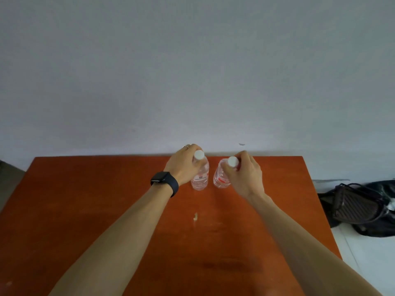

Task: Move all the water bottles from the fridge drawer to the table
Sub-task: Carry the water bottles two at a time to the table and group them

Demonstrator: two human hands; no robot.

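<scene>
Head view, looking down over an orange-brown surface (96,210) set against a pale grey wall (192,71). Both forearms reach forward to the far middle of the surface. The left hand (183,165) is curled round the neck and shoulder of the left bottle (201,179), with the fingers wrapped just under the white cap (199,154). The right hand (242,174) grips the right bottle (221,178) the same way, at the neck beside its own white cap (233,161). Both bottles are clear plastic with red-and-white labels (print too small to read). They stand close together but apart, near the far edge. Their bases are at the surface, though whether their full weight rests there cannot be told. The left bottle looks upright, while the right one leans a little, cap toward the right hand. There is a dark watch (164,180) on the left wrist and a ring (186,147) on one finger of the left hand. A small pale scrap (195,216) lies on the surface nearer the person, well apart from the bottles. Off the right edge, on the light floor (363,263), sits a dark bag (359,207).
</scene>
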